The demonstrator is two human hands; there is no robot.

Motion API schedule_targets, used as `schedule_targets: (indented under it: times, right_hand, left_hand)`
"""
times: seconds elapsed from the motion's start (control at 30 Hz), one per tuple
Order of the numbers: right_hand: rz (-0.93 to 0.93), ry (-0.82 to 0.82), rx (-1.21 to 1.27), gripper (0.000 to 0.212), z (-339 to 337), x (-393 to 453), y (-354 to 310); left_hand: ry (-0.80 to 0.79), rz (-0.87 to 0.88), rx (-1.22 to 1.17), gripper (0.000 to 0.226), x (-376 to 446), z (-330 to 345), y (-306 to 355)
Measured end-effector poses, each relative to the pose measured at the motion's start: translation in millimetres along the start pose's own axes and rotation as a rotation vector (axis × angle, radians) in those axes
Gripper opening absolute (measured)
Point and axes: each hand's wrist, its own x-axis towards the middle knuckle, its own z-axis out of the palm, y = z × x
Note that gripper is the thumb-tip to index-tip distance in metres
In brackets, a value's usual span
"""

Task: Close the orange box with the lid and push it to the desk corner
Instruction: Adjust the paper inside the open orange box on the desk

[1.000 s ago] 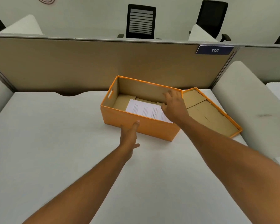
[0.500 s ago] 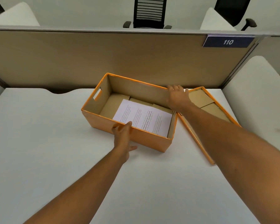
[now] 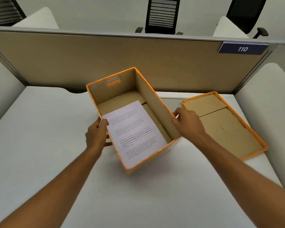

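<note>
Nearest the camera, 2 bare forearms reach up from 6 o'clock across the white desk. The left hand clasps the orange box on its long wall at about 9 o'clock of the box, thumb hooked over the rim beside the paper and the other fingers curled against the outside. The right hand sits on the opposite long wall at about 3 o'clock, fingers bent and close together over the rim; whether they pinch the wall or only press it, I cannot tell.

The box stands open at the centre of the view, turned diagonally, its near short end toward 5 o'clock and its far end with the handle slot toward 11 o'clock. A printed sheet lies inside, leaning against the near and left walls.

At 3 o'clock, just beside the box and apart from it, the lid lies upside down, brown inside facing up. Beyond, at 12 o'clock, the beige partition runs across, with a sign reading 110.

The step in hand looks like squaring the box. To do it well, keep 1 hand steadying the box, flatten the sheet below the rim, then flip the lid and lower it level so all 4 corners seat together.
</note>
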Motion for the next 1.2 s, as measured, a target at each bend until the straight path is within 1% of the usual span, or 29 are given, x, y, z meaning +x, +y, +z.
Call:
schedule_targets:
  times: [0.13,0.27,0.37,0.5,0.57,0.6,0.67,0.73,0.8,0.9,0.97,1.07,1.2]
  right_hand:
    - [0.062,-0.007,0.142,0.008,10,-92,-48]
    - [0.130,-0.024,0.229,0.009,28,-160,-81]
    - [0.179,-0.055,0.260,0.011,47,-195,-95]
    - [0.230,-0.118,0.252,0.012,69,-216,-101]
    - [0.254,-0.152,0.247,0.014,72,-218,-103]
    - [0.255,-0.159,0.239,0.017,70,-216,-104]
    - [0.247,-0.146,0.202,0.028,65,-206,-108]
    - [0.239,-0.102,0.175,0.042,63,-183,-111]
    - [0.247,-0.091,0.208,0.053,68,-152,-116]
    - [0.325,-0.156,0.333,0.062,82,-114,-129]
    - [0.356,-0.156,0.373,0.060,93,-103,-132]
    - [0.386,-0.065,0.369,0.052,101,-101,-121]
    - [0.463,-0.042,0.391,0.051,101,-112,-107]
  left_hand:
    - [-0.038,0.111,0.186,0.032,16,-63,-3]
    - [-0.109,0.162,0.299,0.039,26,-102,-17]
    - [-0.166,0.167,0.345,0.035,26,-123,-30]
    - [-0.239,0.174,0.384,0.030,23,-135,-47]
    - [-0.282,0.158,0.389,0.025,26,-136,-54]
    - [-0.303,0.136,0.385,0.027,28,-136,-56]
    - [-0.317,0.117,0.377,0.046,34,-136,-57]
    - [-0.293,0.156,0.389,0.059,41,-135,-53]
    - [-0.301,0.145,0.362,0.064,45,-129,-49]
    - [-0.357,0.090,0.271,0.062,36,-112,-39]
    - [-0.365,0.062,0.224,0.059,25,-101,-35]
    - [-0.383,0.041,0.205,0.055,20,-92,-42]
    - [-0.393,0.055,0.220,0.058,14,-91,-58]
